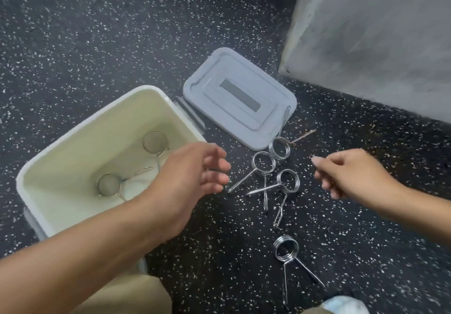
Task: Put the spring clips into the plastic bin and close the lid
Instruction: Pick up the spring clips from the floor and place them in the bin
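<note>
A white plastic bin [73,140] stands open on the speckled floor at the left, with two metal spring clips inside: one [155,143] at the back, one [108,185] nearer. Its grey lid [234,99] lies flat on the floor to the right of the bin. Several more spring clips lie loose on the floor: one [279,147] against the lid's corner, two crossed [263,162] [288,179] in the middle, one [286,250] nearest me. My left hand [192,172] hovers over the bin's right rim, fingers apart, empty. My right hand [351,172] hangs loosely curled to the right of the clips, empty.
A grey concrete wall [378,40] rises at the upper right, close behind the lid. My knee in tan cloth [131,296] shows at the bottom, and a pale shoe tip [344,305] at the bottom right.
</note>
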{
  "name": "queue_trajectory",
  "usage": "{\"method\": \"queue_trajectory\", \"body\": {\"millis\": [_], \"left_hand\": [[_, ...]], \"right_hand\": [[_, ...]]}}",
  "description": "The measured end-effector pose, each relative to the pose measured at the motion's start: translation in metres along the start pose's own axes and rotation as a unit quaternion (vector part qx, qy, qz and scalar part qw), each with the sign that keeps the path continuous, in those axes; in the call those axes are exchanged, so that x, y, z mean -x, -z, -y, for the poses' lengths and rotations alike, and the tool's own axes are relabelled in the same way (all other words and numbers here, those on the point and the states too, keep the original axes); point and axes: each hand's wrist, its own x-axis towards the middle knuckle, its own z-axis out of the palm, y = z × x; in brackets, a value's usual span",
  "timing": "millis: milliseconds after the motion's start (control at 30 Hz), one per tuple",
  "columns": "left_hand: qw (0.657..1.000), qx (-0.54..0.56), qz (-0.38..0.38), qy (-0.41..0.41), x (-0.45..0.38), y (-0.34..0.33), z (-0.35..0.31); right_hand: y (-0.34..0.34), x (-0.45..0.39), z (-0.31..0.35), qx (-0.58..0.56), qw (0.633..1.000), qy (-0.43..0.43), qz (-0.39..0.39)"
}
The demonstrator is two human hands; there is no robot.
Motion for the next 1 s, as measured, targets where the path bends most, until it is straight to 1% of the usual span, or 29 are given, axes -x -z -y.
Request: {"method": "queue_trajectory", "body": {"millis": [67, 133, 167, 233, 300, 333, 400, 533, 667, 767, 800, 833, 900, 1000], "left_hand": [[0.993, -0.117, 0.027, -0.017, -0.007, -0.014, 0.005], [0.965, -0.254, 0.056, -0.045, -0.016, -0.026, 0.010], [0.940, -0.328, 0.067, -0.069, -0.023, -0.031, 0.013], [0.873, -0.464, 0.079, -0.124, -0.038, -0.042, 0.021], [0.809, -0.557, 0.088, -0.168, -0.056, -0.054, 0.030], [0.786, -0.583, 0.093, -0.184, -0.065, -0.058, 0.036], [0.755, -0.614, 0.116, -0.197, -0.083, -0.063, 0.048], [0.689, -0.674, 0.184, -0.192, -0.105, -0.072, 0.066], [0.642, -0.715, 0.189, -0.202, -0.112, -0.084, 0.063], [0.596, -0.748, 0.202, -0.211, -0.112, -0.091, 0.054], [0.586, -0.757, 0.204, -0.205, -0.111, -0.092, 0.054], [0.583, -0.763, 0.203, -0.193, -0.111, -0.093, 0.054], [0.586, -0.767, 0.193, -0.176, -0.112, -0.092, 0.057], [0.615, -0.750, 0.173, -0.172, -0.114, -0.085, 0.067]], "right_hand": [[-0.012, -0.007, -0.019, 0.049, 0.999, 0.016, -0.001], [-0.027, -0.013, -0.030, 0.090, 0.995, 0.038, 0.010], [-0.035, -0.016, -0.032, 0.102, 0.993, 0.049, 0.018], [-0.050, -0.019, -0.036, 0.133, 0.988, 0.079, 0.028], [-0.064, -0.023, -0.038, 0.175, 0.979, 0.104, 0.030], [-0.070, -0.025, -0.037, 0.184, 0.976, 0.108, 0.029], [-0.079, -0.030, -0.034, 0.181, 0.978, 0.102, 0.020], [-0.090, -0.040, -0.031, 0.166, 0.983, 0.084, -0.002], [-0.093, -0.043, -0.031, 0.159, 0.983, 0.088, 0.026], [-0.090, -0.044, -0.037, 0.134, 0.985, 0.100, 0.050], [-0.089, -0.044, -0.040, 0.122, 0.985, 0.105, 0.055], [-0.089, -0.043, -0.042, 0.111, 0.987, 0.106, 0.055], [-0.089, -0.039, -0.046, 0.092, 0.989, 0.107, 0.035], [-0.089, -0.030, -0.053, 0.054, 0.993, 0.105, -0.002]]}}
